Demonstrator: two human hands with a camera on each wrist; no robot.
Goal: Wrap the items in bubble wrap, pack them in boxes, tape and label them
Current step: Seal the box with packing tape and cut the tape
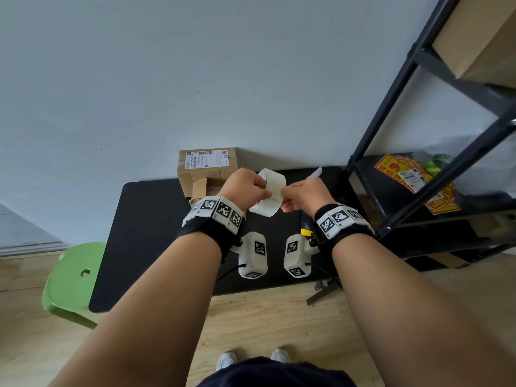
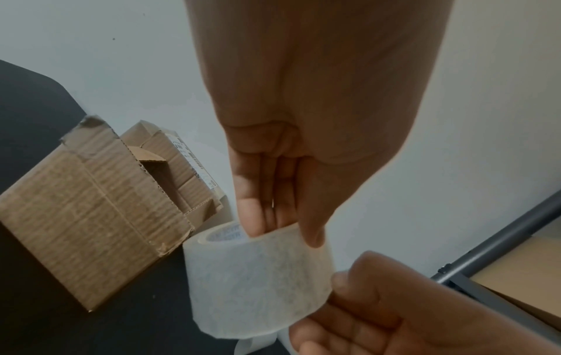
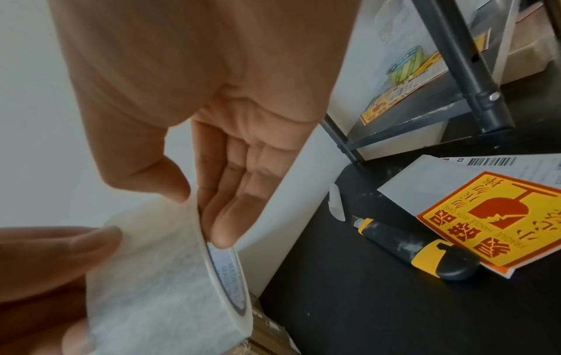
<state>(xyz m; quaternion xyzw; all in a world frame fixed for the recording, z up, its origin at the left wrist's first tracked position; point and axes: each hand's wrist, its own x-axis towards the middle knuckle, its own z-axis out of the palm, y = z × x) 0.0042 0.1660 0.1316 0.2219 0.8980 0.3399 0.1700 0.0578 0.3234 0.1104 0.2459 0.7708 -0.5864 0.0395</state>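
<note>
A white tape roll hangs above the black table, held between both hands. My left hand grips it with fingers inside the core and the thumb on the outer face. My right hand pinches the roll's near rim, thumb outside, fingers against its side. A brown cardboard box with raised flaps lies on the table left of the roll. Behind it, against the wall, stands a labelled box. What the boxes hold is hidden.
A yellow-and-black utility knife lies on the table to the right, beside a fragile sticker and a shipping label. A small white strip lies near the knife tip. A black shelf rack holds more stickers. A green stool stands left.
</note>
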